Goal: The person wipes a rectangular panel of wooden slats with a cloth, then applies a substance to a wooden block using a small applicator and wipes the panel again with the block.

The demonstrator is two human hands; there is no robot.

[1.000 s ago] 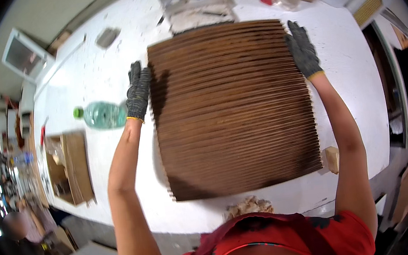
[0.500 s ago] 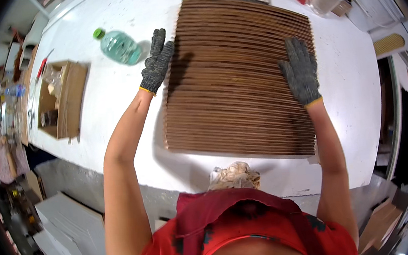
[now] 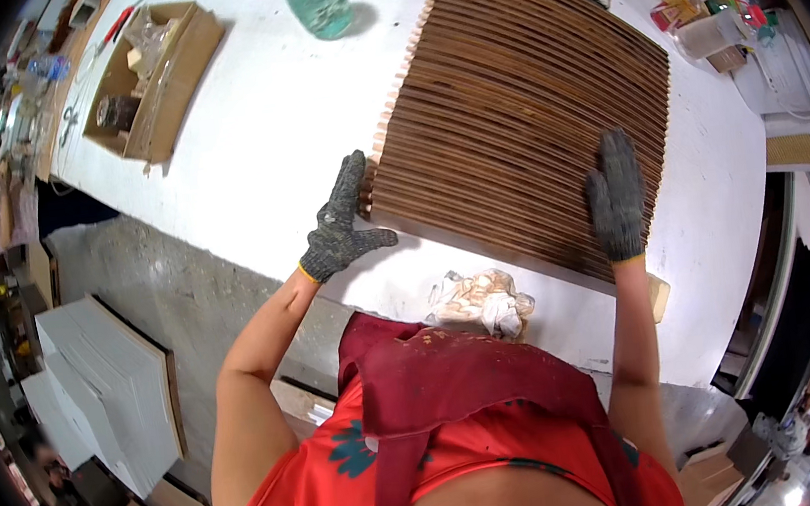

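A large brown ribbed wooden panel (image 3: pixel 510 121) lies on the white table, its slats running crosswise at a slant. My left hand (image 3: pixel 340 228), in a dark grey knit glove, is at the panel's near left corner. Its fingers point along the left edge and its thumb is spread toward the near edge. My right hand (image 3: pixel 616 197), gloved alike, lies flat on top of the slats by the right side, fingers stretched out. Between me and the panel's near edge sits a crumpled, stained white rag (image 3: pixel 481 302).
On the white table (image 3: pixel 260 120) stand a clear green bottle (image 3: pixel 318 3) and an open cardboard box (image 3: pixel 170 100) of small items. Bottles and containers (image 3: pixel 709 28) crowd the far right. A cream block (image 3: pixel 661 296) is beside my right wrist. White boards (image 3: pixel 106 387) are stacked at lower left.
The view has shifted and turned, so the panel looks more slanted. My left hand has slid along the left edge to the near corner. My right hand has come nearer along the right side.
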